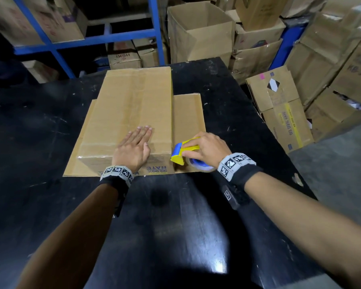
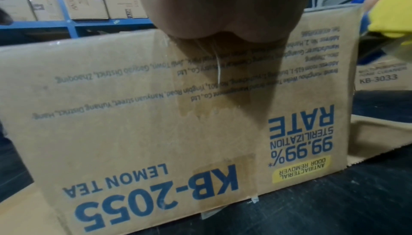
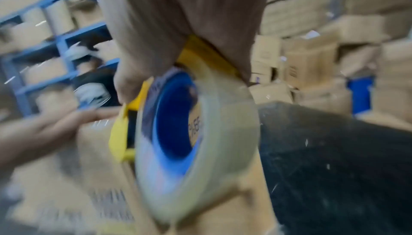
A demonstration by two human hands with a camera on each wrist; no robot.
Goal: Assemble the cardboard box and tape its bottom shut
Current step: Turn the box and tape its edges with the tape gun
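Observation:
A brown cardboard box (image 1: 131, 105) stands upside down on the black table (image 1: 175, 215), bottom flaps folded shut, side flaps spread on the tabletop. Its near side (image 2: 156, 133) reads "KB-2055 LEMON TEA" inverted. My left hand (image 1: 137, 140) lies flat on the box's top face near the front edge, fingers straight. My right hand (image 1: 204, 147) grips a yellow and blue tape dispenser (image 1: 184, 150) with a clear tape roll (image 3: 196, 142), held at the box's near right corner above the right flap (image 1: 188, 117). Clear tape (image 2: 211, 83) runs down the box's near side.
Blue metal shelving (image 1: 154, 34) with cartons stands behind the table. An open empty carton (image 1: 200, 32) sits beyond the far edge. Stacked cartons (image 1: 279, 105) crowd the floor to the right. The table's near half is bare black surface.

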